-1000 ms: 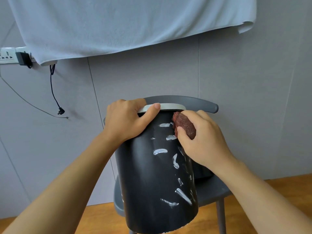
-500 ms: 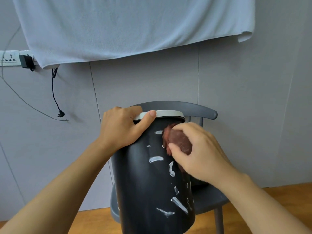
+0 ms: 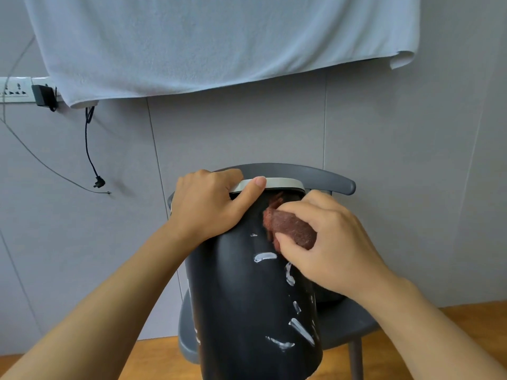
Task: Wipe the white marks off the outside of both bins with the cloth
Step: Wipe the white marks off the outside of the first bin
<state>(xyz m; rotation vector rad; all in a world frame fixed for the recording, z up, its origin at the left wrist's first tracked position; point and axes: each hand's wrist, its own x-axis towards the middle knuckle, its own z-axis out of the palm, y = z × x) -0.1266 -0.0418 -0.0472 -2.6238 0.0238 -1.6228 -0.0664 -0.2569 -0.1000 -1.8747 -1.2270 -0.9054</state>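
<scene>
bin: black bin [image 3: 247,292] stood tilted on grey chair [image 3: 345,322]
left hand [image 3: 208,207]: fingers clamped on rim, same as before
right hand [image 3: 326,242]: fingers pinched cloth [image 3: 290,227] against upper wall
change: cloth slid left; top marks gone
remaining: lower white marks [image 3: 300,329] uncleaned; second bin partly hidden behind

In view: 2 hands, 1 black bin [image 3: 241,297], 1 red cloth [image 3: 290,229], 1 grey chair [image 3: 343,322], 1 towel [image 3: 208,42].
</scene>
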